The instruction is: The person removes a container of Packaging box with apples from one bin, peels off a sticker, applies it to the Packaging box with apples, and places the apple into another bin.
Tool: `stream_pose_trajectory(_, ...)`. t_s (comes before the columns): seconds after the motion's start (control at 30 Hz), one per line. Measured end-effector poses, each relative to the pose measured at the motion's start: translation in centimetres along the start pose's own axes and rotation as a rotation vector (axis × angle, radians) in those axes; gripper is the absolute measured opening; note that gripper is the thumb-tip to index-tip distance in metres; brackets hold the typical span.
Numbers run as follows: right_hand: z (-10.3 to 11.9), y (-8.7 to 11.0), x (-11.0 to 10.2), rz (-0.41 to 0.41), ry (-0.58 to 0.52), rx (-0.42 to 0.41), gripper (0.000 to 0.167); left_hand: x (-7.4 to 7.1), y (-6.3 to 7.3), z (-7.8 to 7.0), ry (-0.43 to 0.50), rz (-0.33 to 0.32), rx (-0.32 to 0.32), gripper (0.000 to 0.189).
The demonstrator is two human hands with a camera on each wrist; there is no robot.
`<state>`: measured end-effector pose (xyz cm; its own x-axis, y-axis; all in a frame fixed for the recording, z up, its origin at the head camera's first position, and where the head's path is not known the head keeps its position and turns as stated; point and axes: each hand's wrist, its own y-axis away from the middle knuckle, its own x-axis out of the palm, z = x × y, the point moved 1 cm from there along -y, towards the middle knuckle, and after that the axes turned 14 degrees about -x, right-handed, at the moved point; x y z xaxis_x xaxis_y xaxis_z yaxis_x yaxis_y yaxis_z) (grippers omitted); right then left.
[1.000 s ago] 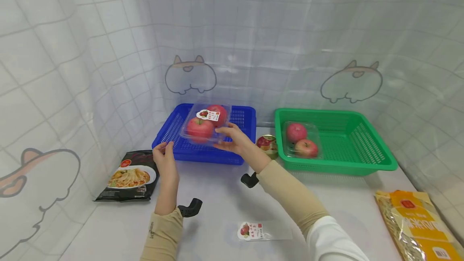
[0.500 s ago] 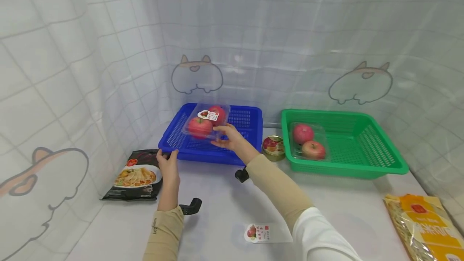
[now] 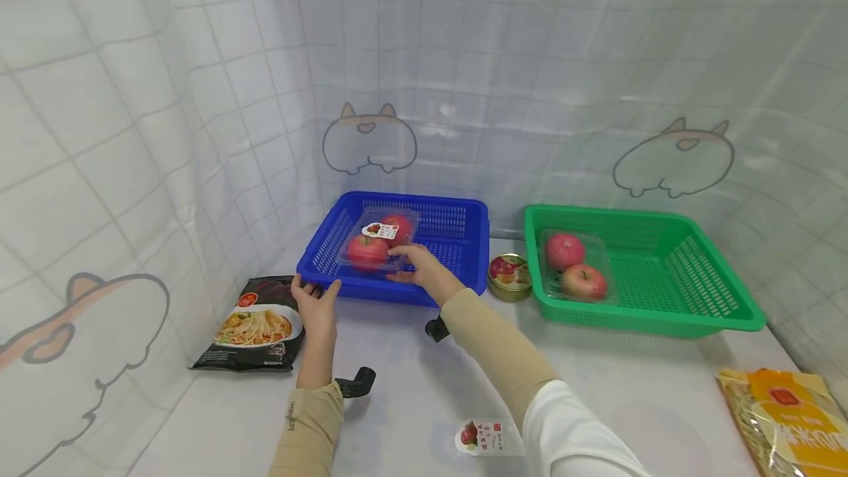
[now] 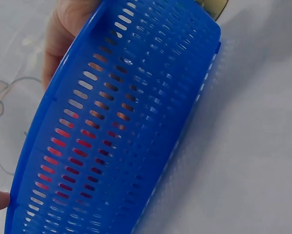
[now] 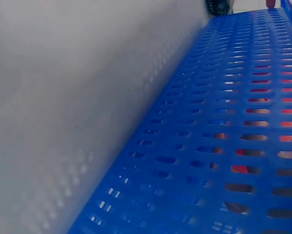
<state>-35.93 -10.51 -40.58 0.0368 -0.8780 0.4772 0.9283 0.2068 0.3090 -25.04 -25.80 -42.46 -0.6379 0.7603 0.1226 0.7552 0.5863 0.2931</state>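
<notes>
Head view: the right hand (image 3: 419, 271) pinches the edge of the apple pack (image 3: 380, 239), which lies left of and beyond its fingers in the blue basket (image 3: 391, 291). The left hand (image 3: 318, 308), fingers spread, touches the rim.

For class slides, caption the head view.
Right hand holds packaged apples in a blue basket; left hand touches its rim.

From high before the rectangular blue slotted plastic basket (image 3: 371, 290), the head view looks forward and down over it and the white tabletop (image 3: 397, 403). Both wrist views sit low and close, sharing the basket's front: the left faces it, the right looks leftward along it.
</notes>
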Motion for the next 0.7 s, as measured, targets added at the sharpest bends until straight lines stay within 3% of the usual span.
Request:
stream_pose_trajectory(0.2,-0.6,-0.4,0.1,-0.021,0.054,-0.006,0.067,0.1,0.0,0.1,0.003,-0.007,0.013,0.083)
stream_pose_trajectory(0.33,-2.1,-2.5,-0.3,-0.037,0.211,-0.032,0.068,0.0,0.0,0.1,-0.004,-0.02,0.012,0.083)
stream_pose_trajectory(0.47,-5.5,-8.2,-1.8,0.016,0.38,-0.073,0.074,0.0,-0.1,0.1,-0.01,-0.028,0.018,0.082)
stream_pose_trajectory(0.5,-6.0,-9.1,-2.0,0.034,0.406,-0.078,0.07,0.0,-0.1,0.1,-0.009,-0.028,0.017,0.082)
stream_pose_trajectory(0.57,-8.2,-13.1,-3.1,0.07,0.447,-0.076,0.064,0.0,-0.1,0.1,-0.008,-0.029,0.016,0.082)
stream_pose_trajectory(0.63,-9.1,-14.5,-3.4,0.081,0.474,-0.076,0.061,0.0,-0.1,0.1,-0.009,-0.029,0.015,0.082)
stream_pose_trajectory(0.67,-10.0,-16.4,-3.9,0.093,0.467,-0.07,0.057,0.0,-0.1,0.1,-0.011,-0.029,0.014,0.082)
stream_pose_trajectory(0.7,-10.0,-16.4,-3.8,0.089,0.459,-0.068,0.053,0.0,-0.1,0.1,-0.012,-0.028,0.013,0.082)
